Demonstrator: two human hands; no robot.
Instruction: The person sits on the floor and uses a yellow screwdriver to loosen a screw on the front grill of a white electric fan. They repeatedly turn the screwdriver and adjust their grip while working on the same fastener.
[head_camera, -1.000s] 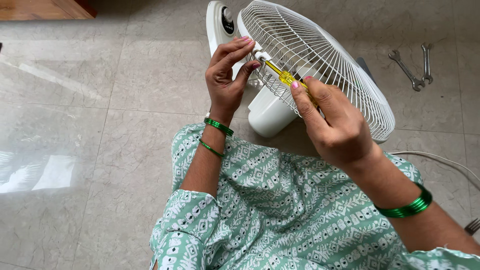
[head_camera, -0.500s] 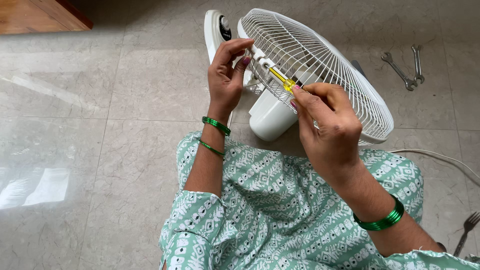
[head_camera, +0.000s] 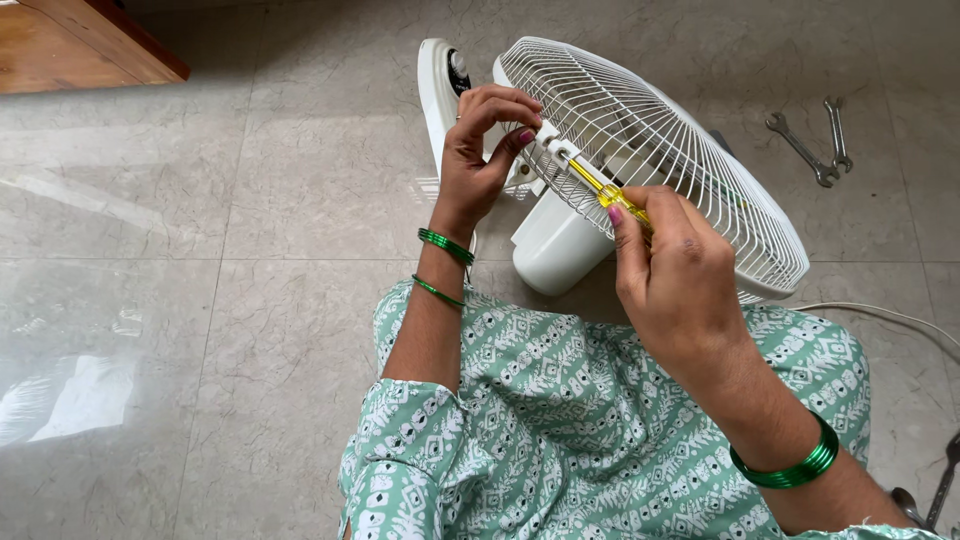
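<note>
A white table fan (head_camera: 560, 245) lies tilted on the tiled floor, its wire grille (head_camera: 680, 160) facing up and right. My left hand (head_camera: 485, 150) pinches the grille's rim at a small white clip (head_camera: 552, 150). In my right hand (head_camera: 670, 270) is a screwdriver with a yellow handle (head_camera: 608, 193), its tip set at that clip. Green bangles ring both wrists. My lap, in green patterned cloth (head_camera: 560, 400), is just below the fan.
Two metal spanners (head_camera: 815, 145) lie on the floor at the upper right. A white cord (head_camera: 890, 315) runs off to the right, and another tool's end (head_camera: 940, 490) shows at the lower right. A wooden piece of furniture (head_camera: 70, 45) fills the upper left corner.
My right hand has shifted slightly lower and nearer along the screwdriver. The left hand stays on the grille rim at the clip. The camera view has moved a little.
</note>
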